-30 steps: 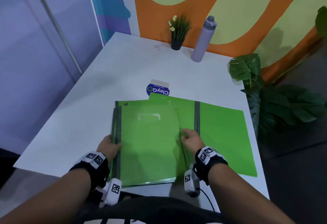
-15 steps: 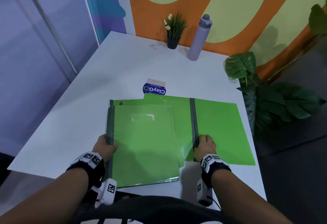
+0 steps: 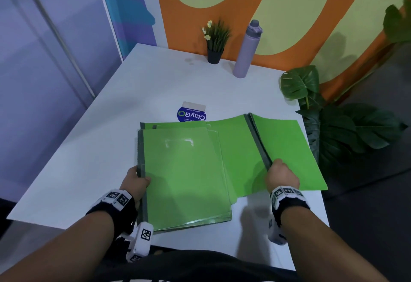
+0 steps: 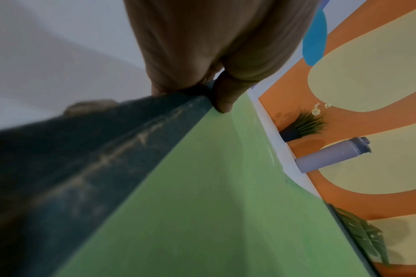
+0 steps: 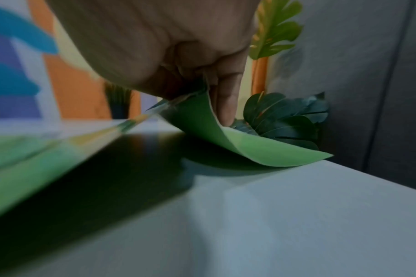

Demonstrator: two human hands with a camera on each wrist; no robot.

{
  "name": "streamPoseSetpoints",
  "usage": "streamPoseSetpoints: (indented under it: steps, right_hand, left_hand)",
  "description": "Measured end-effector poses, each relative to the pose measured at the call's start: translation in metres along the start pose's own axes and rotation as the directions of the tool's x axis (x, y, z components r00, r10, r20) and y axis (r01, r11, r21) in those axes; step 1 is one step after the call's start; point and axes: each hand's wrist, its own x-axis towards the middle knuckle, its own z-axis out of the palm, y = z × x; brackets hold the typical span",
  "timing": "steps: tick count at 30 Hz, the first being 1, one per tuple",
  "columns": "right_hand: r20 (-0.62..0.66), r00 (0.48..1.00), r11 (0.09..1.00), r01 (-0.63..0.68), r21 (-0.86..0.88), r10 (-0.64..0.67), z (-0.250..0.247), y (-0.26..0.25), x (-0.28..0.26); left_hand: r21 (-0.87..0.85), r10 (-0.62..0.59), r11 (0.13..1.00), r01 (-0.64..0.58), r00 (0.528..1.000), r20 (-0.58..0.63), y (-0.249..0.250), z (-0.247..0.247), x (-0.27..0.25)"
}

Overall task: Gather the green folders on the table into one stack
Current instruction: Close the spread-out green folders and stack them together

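Note:
A stack of green folders (image 3: 184,177) with dark grey spines lies at the near middle of the white table (image 3: 138,86). My left hand (image 3: 135,180) grips the stack's spine (image 4: 121,142) at its left edge, thumb on top. To the right an open green folder (image 3: 287,148) has its grey spine raised off the table. My right hand (image 3: 280,173) pinches that spine near its front end, and the right cover (image 5: 247,148) curves down to the tabletop. The open folder's left half lies under the stack's right edge.
A blue and white card (image 3: 192,112) lies just behind the folders. At the table's far edge stand a small potted plant (image 3: 215,39) and a lilac bottle (image 3: 246,50). A leafy plant (image 3: 329,130) stands beside the table's right edge.
My right hand moved from the stack's right edge to the open folder's spine, took hold and lifted it, tilting it. The left hand keeps its grip on the stack's spine.

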Motion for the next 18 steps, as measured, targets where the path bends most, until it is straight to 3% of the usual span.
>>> streamPoseSetpoints:
  steps: [5,9,10,12,14,16,18]
  right_hand:
    - [-0.267,0.942,0.912,-0.082,0.403,0.203,-0.064,-0.019,0.024]
    - [-0.470,0.864,0.831,0.121,0.543,0.181,-0.104,-0.047,0.021]
    - [-0.559,0.820,0.823,0.229,0.520,0.125,-0.112,-0.056,0.016]
    - [-0.752,0.657,0.816,0.465,0.343,-0.058,-0.118,-0.076,0.010]
    - [-0.786,0.523,0.794,0.604,0.067,-0.331,-0.109,-0.096,0.000]
    - [-0.637,0.488,0.688,0.719,-0.094,-0.597,-0.082,-0.110,-0.014]
    - [-0.373,0.466,0.537,0.837,-0.108,-0.802,-0.043,-0.114,-0.033]
  left_hand:
    - [0.008,-0.029,1.000,0.030,0.999,-0.012,0.008,-0.003,0.008]
    - [-0.011,-0.107,0.994,0.107,0.994,-0.011,0.012,0.002,0.002]
    - [-0.028,-0.127,0.992,0.126,0.992,-0.004,0.014,0.003,-0.003]
    - [-0.132,-0.173,0.975,0.177,0.984,0.037,0.015,0.008,-0.008]
    - [-0.251,-0.226,0.937,0.242,0.970,0.092,0.014,0.011,-0.008]
    - [-0.320,-0.260,0.900,0.295,0.954,0.147,0.011,0.012,0.000]
    - [-0.355,-0.274,0.875,0.330,0.941,0.200,0.020,0.010,-0.007]
